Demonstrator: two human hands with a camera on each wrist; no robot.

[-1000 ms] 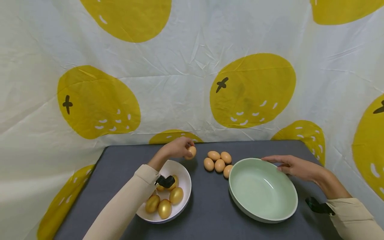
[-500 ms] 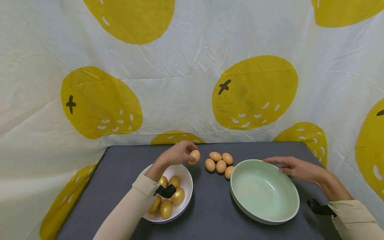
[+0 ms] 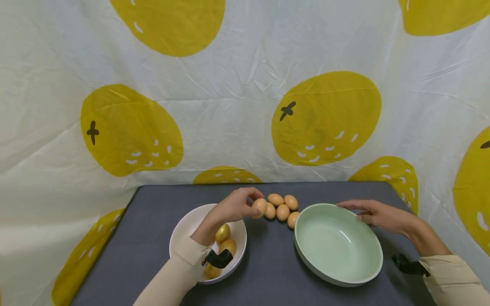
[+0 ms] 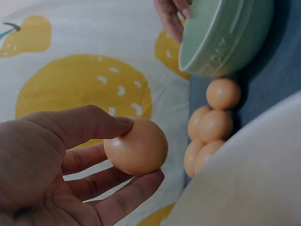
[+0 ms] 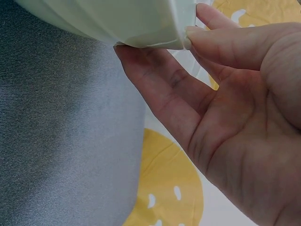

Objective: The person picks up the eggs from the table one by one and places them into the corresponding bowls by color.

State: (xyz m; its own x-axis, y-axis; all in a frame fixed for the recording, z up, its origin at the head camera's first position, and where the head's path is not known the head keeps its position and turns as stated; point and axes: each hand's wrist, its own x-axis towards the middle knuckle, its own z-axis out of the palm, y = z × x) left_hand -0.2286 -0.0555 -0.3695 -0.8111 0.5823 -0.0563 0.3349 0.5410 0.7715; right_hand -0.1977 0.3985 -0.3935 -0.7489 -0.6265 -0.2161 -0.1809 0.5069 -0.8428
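Egg, brown [image 3: 260, 208]: one, in the fingers of the left hand [image 3: 238, 205]. Thumb lies along its upper side, fingers bent beneath; the grip is a light pinch, parted only as wide as the shell. Location: in front of the white bowl and at the near end of the loose group; whether it touches the neighbouring egg or the table cannot be told.

Brown eggs [image 3: 283, 212], loose: five, clustered on the table between the two bowls, the nearest to the right lying just beside the green bowl.

Green bowl [image 3: 338, 242]: one, round, upright, fluted outside, bare inside; set on the right half of the table. Right hand [image 3: 386, 216] holds its far right edge, thumb at the rim, fingers spread against the outer wall, little more than the bowl's edge between them.

White bowl [image 3: 183, 225]: one, left half of the table, partly covered by the left forearm. Contents: gold eggs [image 3: 223, 233], several, full count hidden.

Table [image 3: 153, 204]: dark grey cover.

Backdrop [image 3: 229, 127]: white cloth, creased, printed with large yellow fruit.

Sleeves [image 3: 174, 272]: pale beige, black fitting at each wrist.
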